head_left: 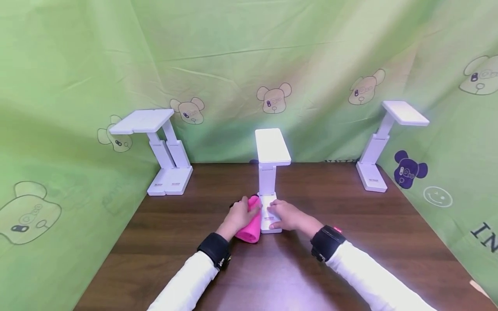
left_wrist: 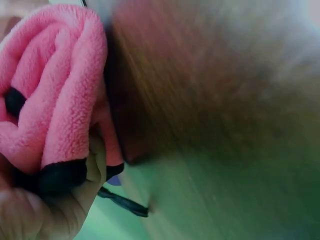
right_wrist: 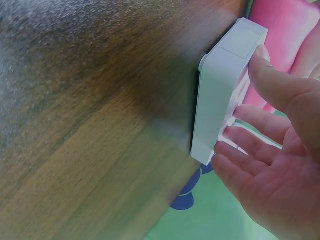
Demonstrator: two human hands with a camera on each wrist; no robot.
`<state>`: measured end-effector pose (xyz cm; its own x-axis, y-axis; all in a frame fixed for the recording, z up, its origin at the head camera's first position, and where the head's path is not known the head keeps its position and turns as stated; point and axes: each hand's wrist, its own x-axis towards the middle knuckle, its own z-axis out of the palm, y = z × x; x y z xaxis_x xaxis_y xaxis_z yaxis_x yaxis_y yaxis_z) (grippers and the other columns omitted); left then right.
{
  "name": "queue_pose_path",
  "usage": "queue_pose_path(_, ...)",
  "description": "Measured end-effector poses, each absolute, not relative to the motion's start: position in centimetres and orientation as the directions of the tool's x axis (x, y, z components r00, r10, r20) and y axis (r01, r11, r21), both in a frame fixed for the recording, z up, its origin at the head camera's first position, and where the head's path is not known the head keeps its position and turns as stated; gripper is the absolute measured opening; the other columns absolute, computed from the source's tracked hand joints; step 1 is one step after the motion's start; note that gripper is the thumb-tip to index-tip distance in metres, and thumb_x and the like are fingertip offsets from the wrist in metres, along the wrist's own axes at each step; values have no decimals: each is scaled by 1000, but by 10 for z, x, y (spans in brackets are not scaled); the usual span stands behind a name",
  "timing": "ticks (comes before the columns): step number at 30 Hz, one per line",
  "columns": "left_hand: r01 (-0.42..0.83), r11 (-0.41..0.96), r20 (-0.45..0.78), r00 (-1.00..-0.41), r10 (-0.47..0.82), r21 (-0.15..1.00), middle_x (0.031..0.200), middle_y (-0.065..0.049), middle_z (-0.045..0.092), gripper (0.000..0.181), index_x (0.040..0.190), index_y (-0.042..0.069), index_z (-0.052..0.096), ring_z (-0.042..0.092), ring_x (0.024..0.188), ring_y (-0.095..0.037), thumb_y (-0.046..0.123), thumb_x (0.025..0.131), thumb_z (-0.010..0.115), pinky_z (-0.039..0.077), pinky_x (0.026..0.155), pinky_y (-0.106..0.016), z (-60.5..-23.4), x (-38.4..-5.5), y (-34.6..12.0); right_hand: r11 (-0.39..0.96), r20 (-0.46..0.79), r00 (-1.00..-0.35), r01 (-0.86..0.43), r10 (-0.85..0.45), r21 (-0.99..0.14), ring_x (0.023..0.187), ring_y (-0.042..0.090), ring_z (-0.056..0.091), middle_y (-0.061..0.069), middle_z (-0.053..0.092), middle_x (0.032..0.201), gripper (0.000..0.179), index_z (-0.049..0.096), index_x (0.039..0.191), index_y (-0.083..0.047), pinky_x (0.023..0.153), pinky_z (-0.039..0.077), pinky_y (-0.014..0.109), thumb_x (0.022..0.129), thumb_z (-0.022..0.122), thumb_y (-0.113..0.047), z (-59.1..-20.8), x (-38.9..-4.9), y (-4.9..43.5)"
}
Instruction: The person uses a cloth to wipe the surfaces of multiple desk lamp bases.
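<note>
A folded pink plush cloth (left_wrist: 65,95) with black trim is held in my left hand (head_left: 238,216), and its fluffy folds fill the left side of the left wrist view. In the head view this cloth (head_left: 250,224) stands against the left side of the middle white desk lamp (head_left: 266,179). My right hand (head_left: 288,214) rests on that lamp's base from the right. Seen from the right wrist, the fingers lie loosely against the base (right_wrist: 220,90), with the thumb near one end. The lamp stands upright with its flat head tilted toward me.
Two more white lamps (head_left: 171,181) stand side by side at the back left of the brown wooden table (head_left: 155,259). Another white lamp (head_left: 375,151) is at the back right. Green fabric (head_left: 225,56) printed with bear faces hangs behind and at both sides.
</note>
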<state>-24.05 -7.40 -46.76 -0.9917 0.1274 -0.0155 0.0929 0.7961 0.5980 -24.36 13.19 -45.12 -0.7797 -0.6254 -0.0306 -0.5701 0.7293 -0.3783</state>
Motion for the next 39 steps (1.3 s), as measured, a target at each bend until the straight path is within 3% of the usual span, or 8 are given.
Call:
queue_pose_path(4, 113, 791, -41, -984, 172, 601, 87, -12, 62, 62, 131, -6, 51, 61, 69, -18, 39, 93, 73, 55, 62, -34, -466, -227, -74, 724, -28, -781, -563, -624, -399, 121, 42, 57, 29, 57, 134, 60, 64, 130, 6, 103, 48, 51, 82, 86, -23, -451, -243, 134)
queue_pose_path(8, 169, 799, -20, -975, 221, 576, 81, -10, 60, 53, 127, -5, 53, 59, 65, -18, 33, 95, 71, 53, 59, -33, -465, -214, -77, 726, -36, -794, -536, -607, -430, 126, 42, 55, 28, 55, 138, 61, 63, 132, 5, 105, 46, 52, 83, 85, -23, -452, -241, 135)
queue_pose_path(14, 176, 789, -42, -968, 248, 589, 92, -15, 63, 58, 135, -6, 51, 59, 70, -20, 31, 95, 70, 52, 63, -36, -456, -203, -93, 705, -25, -785, -542, -619, -457, 126, 44, 54, 30, 54, 138, 62, 62, 133, 7, 105, 45, 54, 83, 84, -23, -456, -238, 135)
queue_pose_path(21, 96, 760, 87, -995, 52, 643, 89, -15, 63, 35, 119, 7, 54, 60, 67, -24, 33, 99, 65, 50, 59, -36, -455, -242, -95, 724, -39, -808, -504, -588, -470, 130, 41, 52, 27, 52, 143, 65, 59, 138, 3, 109, 43, 52, 85, 83, -26, -456, -240, 136)
queue_pose_path(27, 28, 771, 83, -996, -32, 637, 102, -18, 68, 46, 130, 5, 59, 66, 86, -29, 36, 98, 67, 57, 76, -42, -472, -271, -81, 736, -56, -815, -489, -576, -468, 134, 40, 50, 25, 51, 146, 66, 59, 140, 1, 110, 41, 52, 85, 83, -26, -455, -238, 137)
queue_pose_path(35, 113, 845, 137, -989, 48, 523, 74, -9, 62, 30, 112, 3, 68, 61, 68, -24, 30, 97, 70, 49, 62, -34, -472, -267, -75, 734, -50, -805, -512, -592, -446, 130, 40, 53, 25, 53, 143, 66, 60, 138, 1, 109, 44, 51, 84, 83, -27, -454, -238, 135)
queue_pose_path(39, 148, 863, 116, -988, 105, 482, 71, -6, 61, 30, 115, 4, 69, 59, 63, -19, 29, 97, 70, 47, 57, -29, -468, -255, -72, 739, -51, -809, -508, -586, -442, 127, 39, 54, 24, 54, 141, 65, 61, 137, 1, 107, 45, 50, 83, 84, -27, -451, -240, 137)
